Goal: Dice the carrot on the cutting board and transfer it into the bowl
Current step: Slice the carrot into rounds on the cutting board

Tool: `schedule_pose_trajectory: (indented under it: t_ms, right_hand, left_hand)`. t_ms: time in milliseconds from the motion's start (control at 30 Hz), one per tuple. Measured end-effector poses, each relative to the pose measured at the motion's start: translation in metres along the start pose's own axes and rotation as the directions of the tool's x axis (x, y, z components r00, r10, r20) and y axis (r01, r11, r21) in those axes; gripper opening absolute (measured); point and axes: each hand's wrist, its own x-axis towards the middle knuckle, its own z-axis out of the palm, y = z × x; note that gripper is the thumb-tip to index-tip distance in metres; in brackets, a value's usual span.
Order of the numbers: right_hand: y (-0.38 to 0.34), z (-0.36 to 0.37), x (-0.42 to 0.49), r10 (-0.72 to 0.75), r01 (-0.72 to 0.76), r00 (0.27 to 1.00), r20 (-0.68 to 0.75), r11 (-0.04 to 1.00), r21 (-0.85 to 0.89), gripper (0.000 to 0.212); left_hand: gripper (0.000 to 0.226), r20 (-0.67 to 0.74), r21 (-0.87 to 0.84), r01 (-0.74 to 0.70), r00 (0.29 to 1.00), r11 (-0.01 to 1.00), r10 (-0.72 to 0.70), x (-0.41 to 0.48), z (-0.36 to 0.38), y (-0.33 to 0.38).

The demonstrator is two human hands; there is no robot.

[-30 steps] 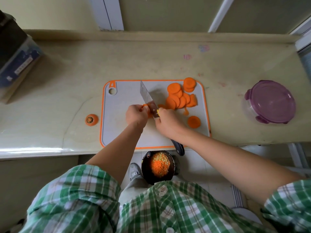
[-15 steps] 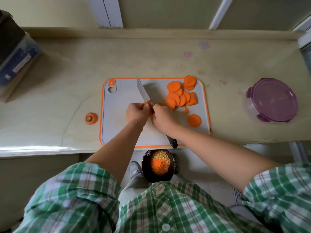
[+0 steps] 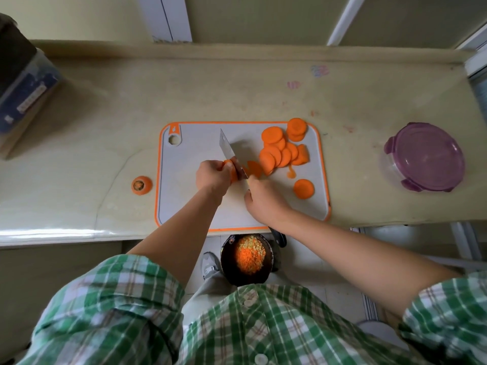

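**A:** Where is the cutting board?

**B:** The cutting board [image 3: 184, 204], grey with an orange rim, lies on the counter [image 3: 105, 122] against its near edge, about midway along.

**A:** Left hand?

**B:** The left hand [image 3: 212, 177] is near the middle of the board. Its fingers are curled over a carrot piece [image 3: 232, 172] and pin it to the board. The piece touches the left face of the blade.

**A:** Right hand?

**B:** The right hand [image 3: 264, 200] is wrapped round the handle of the knife [image 3: 227, 150]. The hand hides the grip itself, and the dark butt of the handle sticks out past the board's near edge. The blade points toward the board's far edge and is tilted left.

**A:** Carrot already cut?

**B:** Two cut pieces [image 3: 254, 168] lie just right of the blade. A heap of overlapping slices [image 3: 282, 152] fills the board's far right corner. One single slice [image 3: 303, 188] lies apart, near the right edge.

**A:** Bowl?

**B:** The dark bowl [image 3: 226, 270] sits below the counter's near edge, in front of the person's checked shirt [image 3: 263, 325]. It holds fine dice, orange and pale yellow. I cannot tell what supports it.

**A:** Anything else on the counter?

**B:** A carrot top [image 3: 141, 185] lies just left of the board. A container with a purple lid [image 3: 424, 160] stands toward the right end, well apart from the board. A box [image 3: 23, 101] is at the far left corner.
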Motion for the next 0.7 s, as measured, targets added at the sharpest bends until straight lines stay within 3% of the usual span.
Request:
schedule_pose_trajectory:
  t_ms: [267, 433, 700]
  right_hand:
    - [-0.004, 0.011, 0.03, -0.022, 0.02, 0.998, -0.051, 0.999, -0.038, 0.01]
    - [0.001, 0.014, 0.034, 0.034, -0.033, 0.998, -0.053, 0.999, 0.024, 0.009]
    - [-0.012, -0.035, 0.022, 0.025, -0.029, 0.994, -0.103, 0.999, -0.036, 0.009]
  left_hand:
    - [0.026, -0.008, -0.041, 0.001, 1.0, 0.999, -0.002, 0.0, 0.001, -0.002]
    - [0.028, -0.006, -0.094, -0.009, 1.0, 0.996, 0.009, 0.0, -0.001, -0.007]
    - [0.028, -0.002, -0.181, -0.017, 1.0, 0.983, 0.017, -0.001, 0.001, -0.011]
